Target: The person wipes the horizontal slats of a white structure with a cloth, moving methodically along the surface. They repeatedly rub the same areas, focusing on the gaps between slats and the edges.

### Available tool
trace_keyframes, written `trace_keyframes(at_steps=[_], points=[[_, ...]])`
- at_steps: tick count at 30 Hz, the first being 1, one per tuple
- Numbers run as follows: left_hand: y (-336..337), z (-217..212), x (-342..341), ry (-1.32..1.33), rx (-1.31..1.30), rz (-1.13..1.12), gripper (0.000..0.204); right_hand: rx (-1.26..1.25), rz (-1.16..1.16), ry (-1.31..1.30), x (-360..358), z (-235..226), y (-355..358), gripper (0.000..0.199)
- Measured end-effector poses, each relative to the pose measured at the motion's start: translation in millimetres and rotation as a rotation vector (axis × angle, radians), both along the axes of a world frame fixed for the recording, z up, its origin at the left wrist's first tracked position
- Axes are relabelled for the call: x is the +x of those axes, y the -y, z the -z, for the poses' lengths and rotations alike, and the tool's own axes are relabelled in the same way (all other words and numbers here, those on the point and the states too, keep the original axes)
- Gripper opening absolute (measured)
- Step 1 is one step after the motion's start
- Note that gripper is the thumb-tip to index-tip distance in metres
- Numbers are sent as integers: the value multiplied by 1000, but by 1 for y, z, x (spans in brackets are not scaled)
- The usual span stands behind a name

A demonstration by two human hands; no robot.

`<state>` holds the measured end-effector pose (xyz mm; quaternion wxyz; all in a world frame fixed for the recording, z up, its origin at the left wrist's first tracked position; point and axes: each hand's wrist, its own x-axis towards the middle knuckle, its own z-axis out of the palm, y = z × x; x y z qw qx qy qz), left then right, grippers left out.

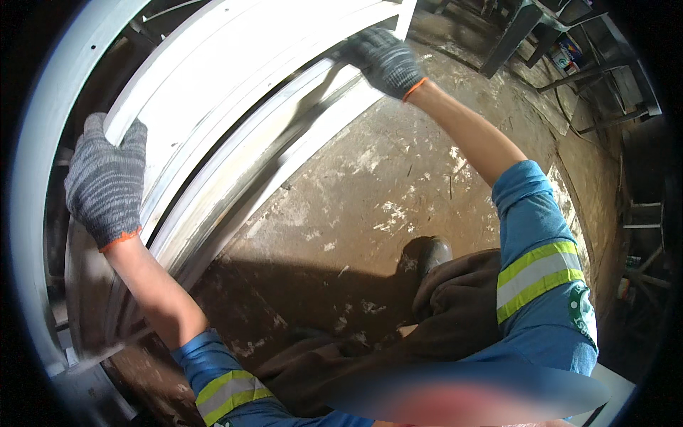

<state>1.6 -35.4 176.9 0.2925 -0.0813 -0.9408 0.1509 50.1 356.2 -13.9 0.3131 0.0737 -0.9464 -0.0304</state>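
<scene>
Both hands gloved, grey knit. Left hand (107,181) raised, forearm angled up from lower left, fingers curled over the near end of a long white metal frame (242,114). Right hand (384,60) stretched forward, arm nearly straight, clenched on the frame's far end. Frame runs diagonally above a stained concrete floor (370,185). Dark boot (427,255) planted on floor below. Metal stands (526,28) at top right.

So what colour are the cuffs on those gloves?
Orange, on grey knit gloves; the head view shows it best.
</scene>
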Motion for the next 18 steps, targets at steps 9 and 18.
trace_keyframes(at_steps=[9, 18], points=[[4, 4, -4, -8, 15, 50, 66, 71, 118, -244, -14, 18, -12, 26], [2, -1, 1, 19, 6, 35, 66, 53, -58, 122, -8, 12, 106, 57]])
